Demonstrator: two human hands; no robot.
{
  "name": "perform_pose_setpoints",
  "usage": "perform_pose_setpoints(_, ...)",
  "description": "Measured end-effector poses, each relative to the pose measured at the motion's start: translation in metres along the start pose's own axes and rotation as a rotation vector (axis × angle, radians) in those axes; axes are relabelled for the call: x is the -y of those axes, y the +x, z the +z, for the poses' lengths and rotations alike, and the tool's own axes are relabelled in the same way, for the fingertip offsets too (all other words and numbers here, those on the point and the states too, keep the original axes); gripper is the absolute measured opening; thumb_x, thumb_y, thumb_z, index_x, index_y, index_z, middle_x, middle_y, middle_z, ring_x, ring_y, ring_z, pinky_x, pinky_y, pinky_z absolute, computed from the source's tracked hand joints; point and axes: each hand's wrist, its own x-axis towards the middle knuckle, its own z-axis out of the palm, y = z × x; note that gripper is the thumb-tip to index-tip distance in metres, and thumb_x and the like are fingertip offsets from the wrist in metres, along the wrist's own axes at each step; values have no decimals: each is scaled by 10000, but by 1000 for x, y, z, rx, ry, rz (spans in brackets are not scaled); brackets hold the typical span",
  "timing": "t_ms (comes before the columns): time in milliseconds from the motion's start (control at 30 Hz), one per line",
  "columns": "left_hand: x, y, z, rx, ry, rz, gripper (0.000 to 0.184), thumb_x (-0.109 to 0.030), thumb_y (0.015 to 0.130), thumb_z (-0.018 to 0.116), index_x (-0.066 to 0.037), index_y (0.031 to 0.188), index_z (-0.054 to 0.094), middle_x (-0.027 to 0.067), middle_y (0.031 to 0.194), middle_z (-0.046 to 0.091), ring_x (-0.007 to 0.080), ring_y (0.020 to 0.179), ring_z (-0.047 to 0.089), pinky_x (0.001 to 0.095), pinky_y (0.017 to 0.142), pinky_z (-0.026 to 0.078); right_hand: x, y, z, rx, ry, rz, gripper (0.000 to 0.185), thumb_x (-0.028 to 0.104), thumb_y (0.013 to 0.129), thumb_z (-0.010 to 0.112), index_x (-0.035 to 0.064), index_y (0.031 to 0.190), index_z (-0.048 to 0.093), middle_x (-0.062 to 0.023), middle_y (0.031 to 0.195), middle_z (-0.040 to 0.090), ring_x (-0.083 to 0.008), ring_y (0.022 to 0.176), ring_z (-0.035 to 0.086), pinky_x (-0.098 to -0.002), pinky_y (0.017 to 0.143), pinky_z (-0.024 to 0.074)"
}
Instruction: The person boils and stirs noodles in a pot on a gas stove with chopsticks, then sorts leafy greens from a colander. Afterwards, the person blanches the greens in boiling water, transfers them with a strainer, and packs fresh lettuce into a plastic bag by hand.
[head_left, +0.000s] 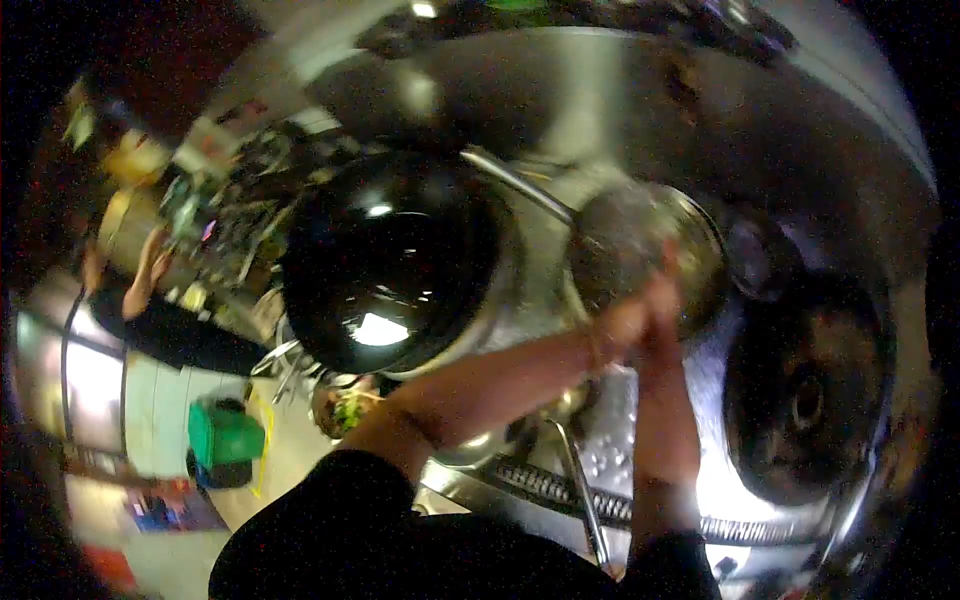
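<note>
My left hand (618,330) and my right hand (660,300) meet over a round metal pan (708,225). Motion smears them, and I cannot make out the fingers clearly or whether anything is held. The pan's long handle (520,185) points up and to the left. Below my hands rests a ladle (580,490), its handle running down toward the front edge and its bowl near my left forearm. A large black wok (400,260) stands to the left, its dark surface shiny with reflections.
A dark burner well (805,400) is at the right. A bowl of greens (348,408) lies beyond my left forearm. Another person's dark sleeve (190,335) shows at the left, above a green bin (225,432) on the floor. A slotted drain strip (540,482) runs along the front.
</note>
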Motion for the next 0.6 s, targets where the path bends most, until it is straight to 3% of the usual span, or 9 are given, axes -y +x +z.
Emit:
perform_pose_setpoints(33,3,-3,4,8,28,20,376,-386,915,423,-62,1068,537,31,879,527,167,790,507,343,746,435,4,1,-1,87,126,31,554,258,925,452,77,1408,251,-81,1341,404,-206,1112,478,-336,930,417)
perform_pose_setpoints(133,-4,-3,8,-94,14,31,329,-360,861,487,-65,971,583,44,824,560,189,738,531,361,679,444,43,-53,77,444,303,-160,617,385,930,444,73,1418,234,-110,1397,332,-223,1220,384,-369,1008,316)
perform_pose_setpoints(233,-18,-12,0,-119,136,98,315,-344,832,510,-65,952,592,56,813,572,207,734,545,374,667,447,-50,-53,89,-290,-224,50,619,291,907,504,68,1420,239,-103,1438,288,-245,1303,291,-372,1070,224)
perform_pose_setpoints(267,-20,-18,-4,-106,220,124,310,-339,822,518,-65,946,595,60,810,576,213,733,550,379,663,448,-37,-61,86,-166,-212,-31,604,254,900,511,62,1412,257,-101,1431,306,-244,1304,289,-373,1072,221)
perform_pose_setpoints(400,-47,-58,-17,-1,923,383,294,-319,784,550,-65,921,606,77,795,591,237,729,568,397,647,453,32,-82,110,-110,-692,-325,569,252,874,535,71,1363,308,-102,1401,337,-252,1295,301,-402,1072,203)
perform_pose_setpoints(600,-77,-195,-79,21,2070,1054,274,-288,726,597,-66,884,623,102,774,615,273,721,597,424,623,461,58,-162,175,73,-1223,-684,518,249,835,569,85,1290,384,-102,1355,385,-264,1283,319,-447,1071,176)
